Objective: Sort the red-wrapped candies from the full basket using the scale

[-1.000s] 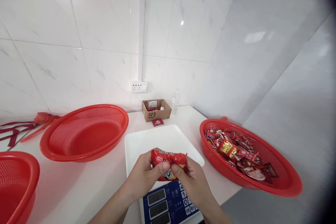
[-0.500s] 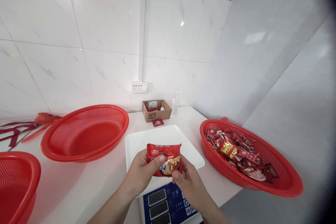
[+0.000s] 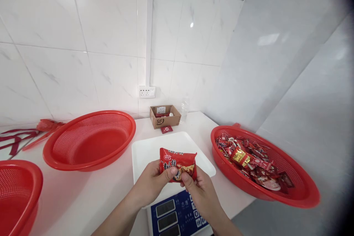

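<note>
A red snack packet (image 3: pixel 177 159) with printed lettering and a picture of food is held between both hands above a digital scale. My left hand (image 3: pixel 152 183) grips its left side, thumb pressed on the front. On the right side, my right hand (image 3: pixel 201 188) closes round the packet, its thumb near the lower middle. Behind and below lies the scale's white weighing plate (image 3: pixel 174 141). The scale's blue panel (image 3: pixel 181 206), with dark displays and keys, shows beneath the hands and is partly covered by them.
To the right, a red plastic basket (image 3: pixel 301 188) holds many small wrapped snacks (image 3: pixel 249 158). Two more red baskets (image 3: pixel 91 147) (image 3: pixel 16 191) stand at left. A cardboard box (image 3: pixel 167 121), a small red packet (image 3: pixel 166 129) and a clear bottle (image 3: pixel 184 110) sit near the tiled wall.
Both hands have shifted slightly right with the packet. The packet has tilted a little, its right side lower, and the thumbs now sit closer together.
</note>
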`<state>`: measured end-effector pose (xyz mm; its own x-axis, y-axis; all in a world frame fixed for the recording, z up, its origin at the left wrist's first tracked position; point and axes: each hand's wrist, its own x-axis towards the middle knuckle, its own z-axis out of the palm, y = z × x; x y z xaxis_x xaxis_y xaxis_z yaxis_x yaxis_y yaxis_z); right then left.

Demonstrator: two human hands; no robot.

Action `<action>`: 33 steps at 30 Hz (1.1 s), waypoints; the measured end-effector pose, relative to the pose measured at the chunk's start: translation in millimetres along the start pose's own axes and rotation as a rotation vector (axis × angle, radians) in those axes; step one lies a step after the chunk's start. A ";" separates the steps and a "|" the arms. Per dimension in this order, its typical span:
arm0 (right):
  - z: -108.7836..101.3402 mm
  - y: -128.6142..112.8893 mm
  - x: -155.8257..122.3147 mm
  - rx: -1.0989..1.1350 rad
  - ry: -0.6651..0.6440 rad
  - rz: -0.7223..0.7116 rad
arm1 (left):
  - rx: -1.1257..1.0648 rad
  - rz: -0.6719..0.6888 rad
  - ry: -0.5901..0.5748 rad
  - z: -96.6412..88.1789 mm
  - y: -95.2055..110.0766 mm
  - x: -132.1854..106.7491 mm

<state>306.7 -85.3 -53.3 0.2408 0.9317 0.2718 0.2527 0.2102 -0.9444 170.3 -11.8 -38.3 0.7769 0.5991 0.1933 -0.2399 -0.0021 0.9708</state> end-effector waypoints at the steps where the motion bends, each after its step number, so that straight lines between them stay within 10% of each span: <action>1: 0.6 1.7 0.3 0.011 -0.013 0.021 | -0.023 0.011 -0.007 1.2 0.7 0.2; 33: 0.7 -3.3 3.9 0.099 -0.051 0.050 | -0.035 0.043 0.011 1.4 3.5 -0.8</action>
<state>306.1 -82.2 -49.3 0.2022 0.9552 0.2161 0.1466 0.1886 -0.9710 169.6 -13.4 -34.8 0.7588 0.6081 0.2331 -0.2936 -0.0001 0.9559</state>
